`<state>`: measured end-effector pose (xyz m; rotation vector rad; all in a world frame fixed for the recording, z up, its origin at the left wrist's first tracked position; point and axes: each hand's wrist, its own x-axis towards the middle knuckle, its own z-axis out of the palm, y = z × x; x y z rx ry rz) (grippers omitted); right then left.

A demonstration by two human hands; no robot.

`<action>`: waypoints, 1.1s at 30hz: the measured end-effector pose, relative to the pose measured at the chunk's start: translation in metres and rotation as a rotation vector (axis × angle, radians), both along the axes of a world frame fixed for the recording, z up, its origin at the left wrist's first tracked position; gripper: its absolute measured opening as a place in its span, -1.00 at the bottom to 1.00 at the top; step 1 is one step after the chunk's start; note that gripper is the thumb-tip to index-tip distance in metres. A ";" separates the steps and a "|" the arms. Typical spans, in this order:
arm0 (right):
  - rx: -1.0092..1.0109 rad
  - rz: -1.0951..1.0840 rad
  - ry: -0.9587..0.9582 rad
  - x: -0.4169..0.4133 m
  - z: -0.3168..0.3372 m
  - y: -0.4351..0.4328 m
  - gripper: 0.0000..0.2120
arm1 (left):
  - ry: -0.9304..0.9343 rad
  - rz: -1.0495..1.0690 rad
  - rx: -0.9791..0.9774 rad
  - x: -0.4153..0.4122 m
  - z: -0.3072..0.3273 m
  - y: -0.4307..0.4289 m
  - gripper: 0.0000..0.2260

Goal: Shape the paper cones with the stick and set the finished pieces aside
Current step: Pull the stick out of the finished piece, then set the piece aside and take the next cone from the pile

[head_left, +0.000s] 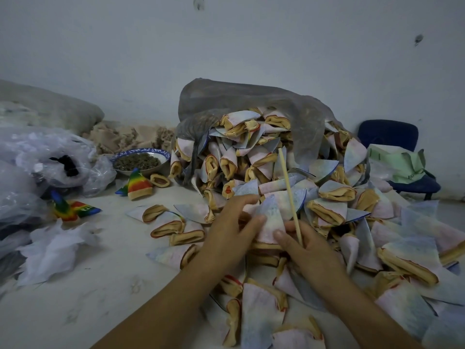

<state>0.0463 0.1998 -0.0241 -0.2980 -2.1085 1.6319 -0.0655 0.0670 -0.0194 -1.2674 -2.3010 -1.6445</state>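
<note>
Pinching a light, floppy paper cone (270,222) with left hand (226,233) and right hand (309,250), stick (289,195) gripped too; probably best held at its stiffer tan rim.

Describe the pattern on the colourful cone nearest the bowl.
The cone has rainbow stripes and a tan band at its open end; head view.
</note>
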 end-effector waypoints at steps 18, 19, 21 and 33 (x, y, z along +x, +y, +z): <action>-0.211 0.041 0.032 0.004 0.009 -0.001 -0.76 | 0.237 -0.199 -0.051 0.008 0.005 0.005 -0.91; -0.256 0.045 0.039 0.004 0.010 -0.001 -0.73 | 0.238 -0.183 -0.027 0.008 0.006 0.005 -0.92; -0.352 0.070 0.050 0.005 0.012 0.002 -0.63 | 0.204 -0.148 0.027 0.007 0.006 0.004 -0.92; -0.115 0.088 0.121 0.002 0.009 -0.010 -0.77 | -0.113 -0.136 0.043 0.016 0.011 0.007 -0.83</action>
